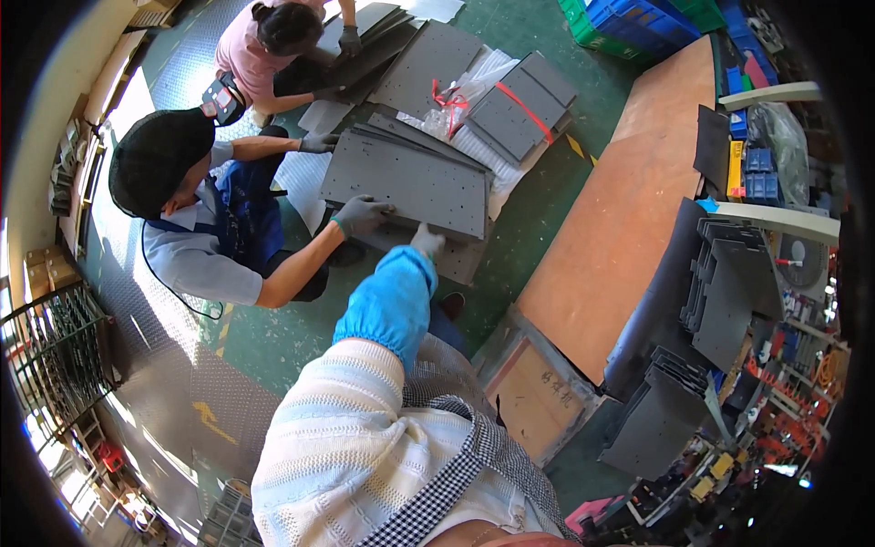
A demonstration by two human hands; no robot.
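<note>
My left hand [427, 242], in a grey work glove below a blue sleeve cover, is closed at the near edge of a large grey panel [410, 185] dotted with small holes. The panel lies tilted on a stack of similar sheets. My right hand does not show in the head view. A co-worker in a dark cap has one gloved hand [363, 216] on the same panel's near left edge and the other [318, 143] by its far left corner. Behind, a second person in pink handles dark panels [378, 59].
Grey panels tied with red strap [529, 102] lie beyond on white wrapping [488, 77]. To the right stands a long brown board [629, 201], with grey plates [729, 292] upright beside it. Blue and green crates [638, 27] are at the far right. A wooden crate [538, 401] stands near me.
</note>
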